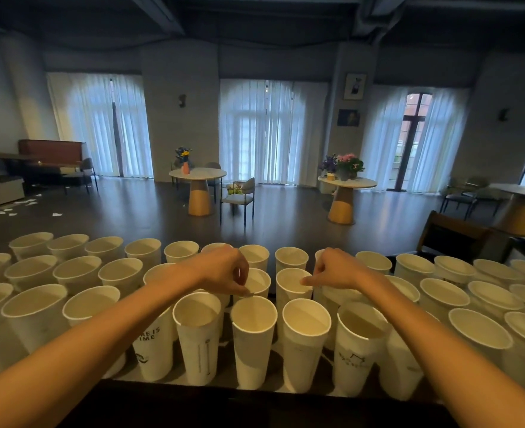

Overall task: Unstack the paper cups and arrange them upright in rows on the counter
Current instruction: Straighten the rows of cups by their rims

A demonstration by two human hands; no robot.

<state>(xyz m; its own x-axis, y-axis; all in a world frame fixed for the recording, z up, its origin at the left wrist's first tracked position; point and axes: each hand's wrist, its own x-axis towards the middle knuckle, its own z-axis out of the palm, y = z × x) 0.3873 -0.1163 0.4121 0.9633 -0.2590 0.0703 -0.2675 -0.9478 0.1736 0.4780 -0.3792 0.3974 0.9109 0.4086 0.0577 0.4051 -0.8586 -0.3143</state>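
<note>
Nearest to me, along the dark front edge of the desk [193, 393], stands a row of tall white paper cups [306, 344], all upright and mouth-up, some bearing dark printed lettering. Behind it, three further rows of the same cups run the full width of the desk, rims nearly touching, so that each stays accessible from above. Both my forearms reach over the front row toward the middle. The fingers [245, 292] of my left hand [224, 273] are curled and pinch the far rim of the white paper cup at centre front [253, 341], a grip that seats it without crushing the wall. My right hand [332, 271] is curled with the thumb extended over the rim of a second-row cup [292, 284]; whether it holds anything cannot be determined. No remaining stack is visible, so the arrangement appears nearly complete.
</note>
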